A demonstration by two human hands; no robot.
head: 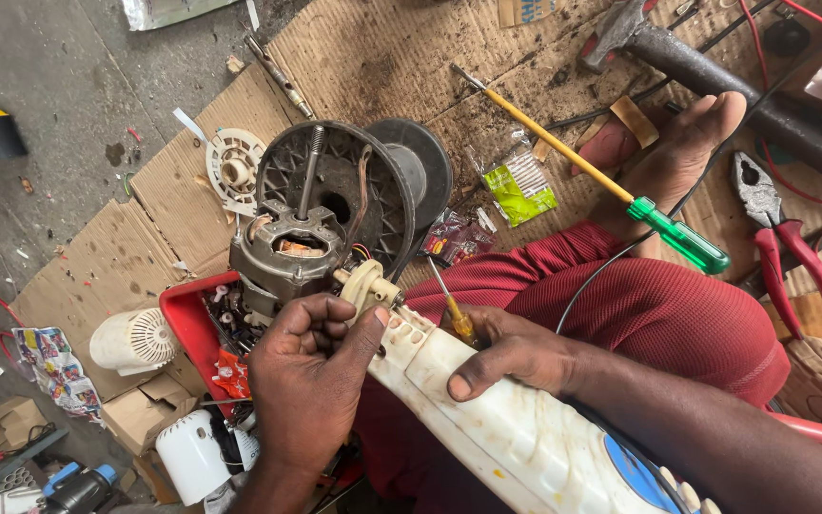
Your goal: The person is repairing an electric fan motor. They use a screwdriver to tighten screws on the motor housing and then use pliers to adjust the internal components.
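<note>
I am fastening the fan motor (287, 249) joint: left hand (311, 385) grips the cream neck bracket (365, 284); right hand (516, 354) holds a small yellow screwdriver (451, 306). Next calls for tip alignment.

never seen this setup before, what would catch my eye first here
At centre, the fan motor with its bare shaft pointing up, held by the left hand. The right hand rests on the white fan neck, a small screwdriver by its fingers. A long green-handled screwdriver lies across the cardboard, upper right.
</note>
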